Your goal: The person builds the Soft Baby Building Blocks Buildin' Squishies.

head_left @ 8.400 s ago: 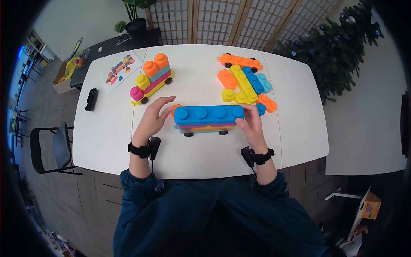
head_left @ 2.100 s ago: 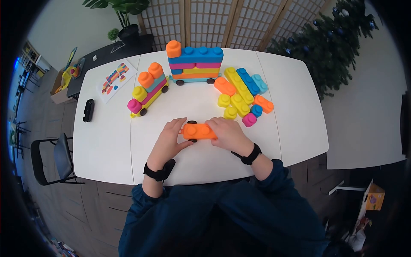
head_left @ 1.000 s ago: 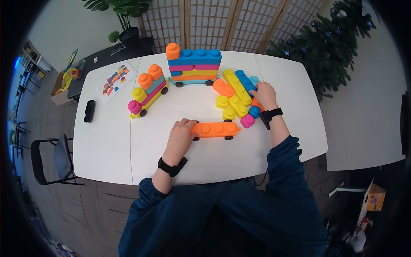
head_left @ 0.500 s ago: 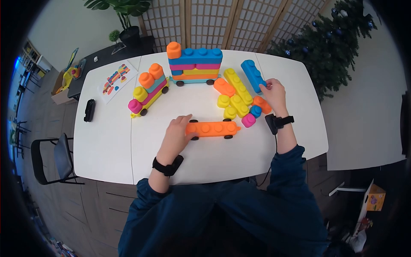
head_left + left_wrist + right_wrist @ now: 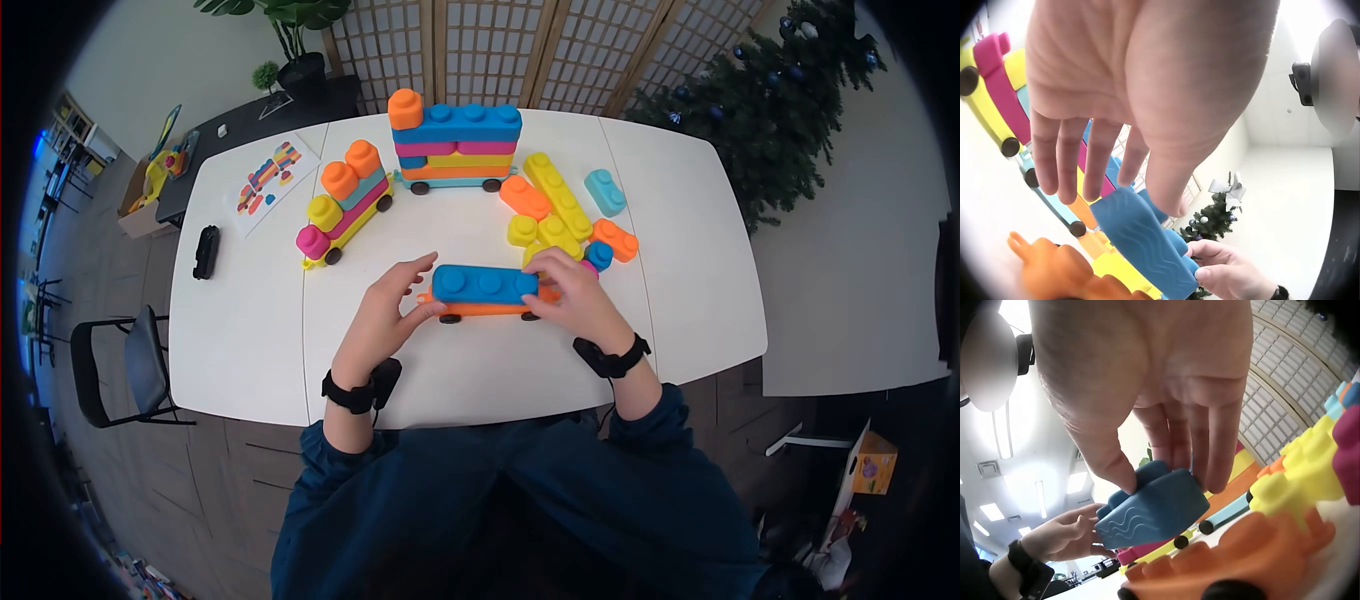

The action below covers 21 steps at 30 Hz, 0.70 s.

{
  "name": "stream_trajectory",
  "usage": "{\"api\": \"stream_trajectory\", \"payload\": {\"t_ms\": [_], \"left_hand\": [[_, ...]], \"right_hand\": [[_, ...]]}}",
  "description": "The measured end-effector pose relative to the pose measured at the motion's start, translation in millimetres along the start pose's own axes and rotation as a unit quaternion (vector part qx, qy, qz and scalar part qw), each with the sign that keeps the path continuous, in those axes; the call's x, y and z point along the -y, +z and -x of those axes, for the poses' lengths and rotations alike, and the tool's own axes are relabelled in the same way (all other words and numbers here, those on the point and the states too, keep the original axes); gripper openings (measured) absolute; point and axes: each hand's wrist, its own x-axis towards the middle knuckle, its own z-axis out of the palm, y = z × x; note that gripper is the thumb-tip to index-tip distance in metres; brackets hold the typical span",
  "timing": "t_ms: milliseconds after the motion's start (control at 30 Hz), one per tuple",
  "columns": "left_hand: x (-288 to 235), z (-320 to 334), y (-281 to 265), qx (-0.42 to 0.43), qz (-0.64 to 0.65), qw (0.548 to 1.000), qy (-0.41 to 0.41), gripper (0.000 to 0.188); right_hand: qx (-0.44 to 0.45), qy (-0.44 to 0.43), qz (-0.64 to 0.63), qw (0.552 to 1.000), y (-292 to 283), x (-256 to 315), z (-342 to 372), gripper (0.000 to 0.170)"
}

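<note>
My right hand (image 5: 578,298) pinches the right end of a long blue building block (image 5: 470,284). In both wrist views the block hangs over an orange wheeled base (image 5: 1210,575), with a gap between them. My left hand (image 5: 385,308) is spread at the block's left end, fingers and thumb extended and not curled round it. In the left wrist view the left fingers (image 5: 1102,150) overlap the blue block. From the head, the block covers most of the base's top; its wheels (image 5: 450,319) show below.
Behind stands a stacked train car (image 5: 456,160), with a second wheeled stack (image 5: 348,205) to its left. Loose yellow (image 5: 560,200), orange (image 5: 614,241) and light-blue (image 5: 605,192) blocks lie at right. A picture sheet (image 5: 272,180) and black object (image 5: 206,252) are at left.
My right hand has carried the long blue block from the pile at right to over the orange base. My left hand has drawn back slightly left from the base. Earlier, the big stack was moved back.
</note>
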Motion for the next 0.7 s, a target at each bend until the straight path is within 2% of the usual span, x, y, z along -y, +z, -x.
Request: {"api": "stream_trajectory", "payload": {"t_ms": [100,300,633,700], "left_hand": [[12.0,-1.0,6.3,0.017,-0.046,0.998,0.036,0.051],[22.9,-2.2,16.1,0.006,-0.042,0.999,0.028,0.039],[24.0,-1.1,19.7,0.021,-0.024,0.999,-0.032,0.042],[22.7,-2.8,18.9,0.008,-0.097,0.995,0.027,0.045]], "right_hand": [[0.027,-0.004,-0.001,1.000,10.5,0.3,1.3,0.030],[0.026,0.005,-0.007,1.000,18.7,-6.7,3.7,0.028],[0.012,-0.005,-0.005,1.000,23.5,-11.7,4.4,0.029],[0.010,-0.008,-0.005,1.000,23.7,-12.1,4.7,0.029]]}}
